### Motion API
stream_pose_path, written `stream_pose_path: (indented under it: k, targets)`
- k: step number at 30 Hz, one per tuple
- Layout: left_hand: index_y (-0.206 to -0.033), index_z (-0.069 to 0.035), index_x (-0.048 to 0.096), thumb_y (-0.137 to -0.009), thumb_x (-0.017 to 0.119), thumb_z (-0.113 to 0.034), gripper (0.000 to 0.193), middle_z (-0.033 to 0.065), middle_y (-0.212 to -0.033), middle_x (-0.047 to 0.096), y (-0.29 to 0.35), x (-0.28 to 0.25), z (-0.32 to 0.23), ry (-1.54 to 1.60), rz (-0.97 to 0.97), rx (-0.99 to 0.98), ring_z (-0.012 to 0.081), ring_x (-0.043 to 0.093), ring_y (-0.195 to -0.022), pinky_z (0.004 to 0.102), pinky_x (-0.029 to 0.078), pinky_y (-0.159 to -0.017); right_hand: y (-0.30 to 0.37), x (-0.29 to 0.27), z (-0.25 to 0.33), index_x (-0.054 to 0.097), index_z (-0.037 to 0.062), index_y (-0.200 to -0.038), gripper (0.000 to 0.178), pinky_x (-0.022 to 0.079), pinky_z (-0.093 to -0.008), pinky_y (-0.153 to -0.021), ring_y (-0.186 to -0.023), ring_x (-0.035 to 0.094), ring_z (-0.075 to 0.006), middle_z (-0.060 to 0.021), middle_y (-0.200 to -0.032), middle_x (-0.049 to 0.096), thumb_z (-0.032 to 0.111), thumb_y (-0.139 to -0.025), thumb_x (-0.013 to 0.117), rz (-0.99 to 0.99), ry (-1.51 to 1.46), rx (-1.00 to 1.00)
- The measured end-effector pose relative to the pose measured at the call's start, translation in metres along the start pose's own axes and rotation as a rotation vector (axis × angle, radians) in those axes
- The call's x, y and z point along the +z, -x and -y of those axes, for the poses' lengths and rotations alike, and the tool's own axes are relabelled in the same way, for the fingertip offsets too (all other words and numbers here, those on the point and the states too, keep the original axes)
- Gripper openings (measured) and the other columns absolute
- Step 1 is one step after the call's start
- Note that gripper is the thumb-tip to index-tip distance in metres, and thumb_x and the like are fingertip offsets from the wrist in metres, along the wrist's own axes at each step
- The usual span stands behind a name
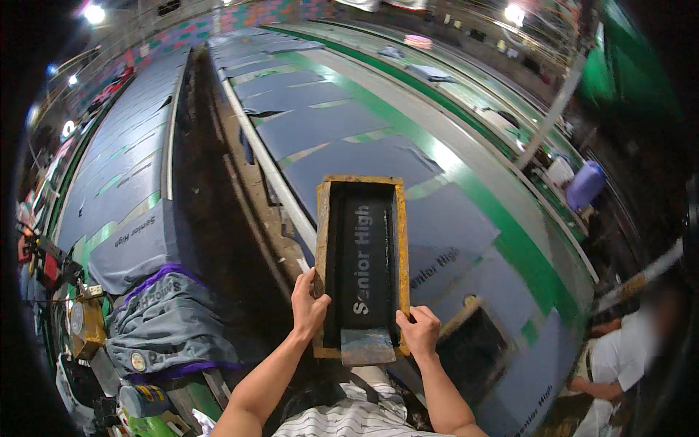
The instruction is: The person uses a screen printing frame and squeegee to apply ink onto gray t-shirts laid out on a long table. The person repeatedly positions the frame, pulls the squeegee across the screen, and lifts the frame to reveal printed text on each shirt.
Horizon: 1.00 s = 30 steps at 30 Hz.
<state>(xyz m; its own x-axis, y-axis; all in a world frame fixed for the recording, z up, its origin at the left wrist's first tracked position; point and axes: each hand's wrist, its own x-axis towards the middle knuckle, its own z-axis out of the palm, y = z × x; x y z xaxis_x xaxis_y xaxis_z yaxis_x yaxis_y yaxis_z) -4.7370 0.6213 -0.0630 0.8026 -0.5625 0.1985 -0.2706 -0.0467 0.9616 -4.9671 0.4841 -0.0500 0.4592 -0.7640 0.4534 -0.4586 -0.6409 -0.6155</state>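
In front of me I hold up a screen-printing frame [401, 251], a long yellow wooden rectangle with a dark mesh and pale stencil lettering running along it. My left hand [309, 306] is closed round its left side near the lower end. Opposite it, my right hand [420, 329] grips the right side, with its fingers curled in. A flat, ink-stained squeegee [368, 347] rests across the frame's near end; neither hand touches it. To the right of the frame, a grey fabric panel [466, 218] lies on the long table, with dark printed lettering beside the frame's edge.
Another dark screen frame [457, 315] lies on the table at my right. Printed grey garments with purple trim [175, 320] are piled at left. A second long table [120, 175] carries more panels beyond a dark aisle. A person [619, 364] is at the right, near a purple container [585, 185].
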Motion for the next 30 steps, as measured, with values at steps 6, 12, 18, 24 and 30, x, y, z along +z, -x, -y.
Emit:
stream_pose_path:
  k: [6,12,18,24,30]
  targets:
    - [-0.136,0.009,0.055,-0.071,0.065,0.005,0.066,0.0158,-0.121,0.06,-0.075,-0.068,0.044,-0.137,-0.178,-0.024,0.0284,0.062,-0.113,0.0327,0.049,-0.1,-0.073,0.108,0.043,0.073,-0.0028,-0.082,0.022,0.053,-0.0414,-0.063,-0.068,0.067,-0.0313,-0.0139,-0.077,0.068,0.016,-0.077,0.083,0.089,-0.069,-0.112]
    - [-0.136,0.009,0.055,-0.071,0.067,0.004,0.067,0.0158,-0.121,0.06,-0.19,-0.106,0.09,-0.148,-0.239,-0.017,0.029,0.062,-0.115,0.0331,0.05,-0.1,-0.158,0.216,0.07,0.074,-0.0014,-0.083,0.022,0.053,-0.0413,-0.064,-0.069,0.068,-0.0312,-0.0127,-0.079,0.069,0.018,-0.077,0.083,0.09,-0.089,-0.132]
    - [-0.138,0.008,0.055,-0.07,0.067,0.005,0.069,0.0166,-0.122,0.061,-0.324,-0.14,0.11,-0.174,-0.201,0.003,0.0294,0.063,-0.116,0.0343,0.049,-0.102,-0.251,0.304,0.105,0.075,0.0,-0.084,0.021,0.053,-0.041,-0.063,-0.068,0.067,-0.0306,-0.0121,-0.078,0.069,0.019,-0.078,0.083,0.13,-0.093,-0.082]
    - [-0.138,0.008,0.055,-0.071,0.067,0.004,0.068,0.0172,-0.124,0.062,-0.439,-0.165,0.129,-0.104,-0.159,-0.047,0.0307,0.063,-0.119,0.0352,0.048,-0.105,-0.329,0.373,0.136,0.074,0.0005,-0.084,0.02,0.053,-0.0405,-0.061,-0.065,0.067,-0.0303,-0.0126,-0.076,0.067,0.018,-0.078,0.083,0.091,-0.119,-0.065]
    - [-0.139,0.008,0.054,-0.072,0.067,0.004,0.068,0.0174,-0.127,0.06,-0.565,-0.193,0.157,-0.05,-0.005,-0.03,0.0309,0.059,-0.125,0.0359,0.047,-0.106,-0.391,0.449,0.169,0.075,-0.0018,-0.087,0.023,0.054,-0.0396,-0.062,-0.067,0.068,-0.0293,-0.0127,-0.078,0.069,0.018,-0.078,0.084,-0.018,-0.07,0.006]
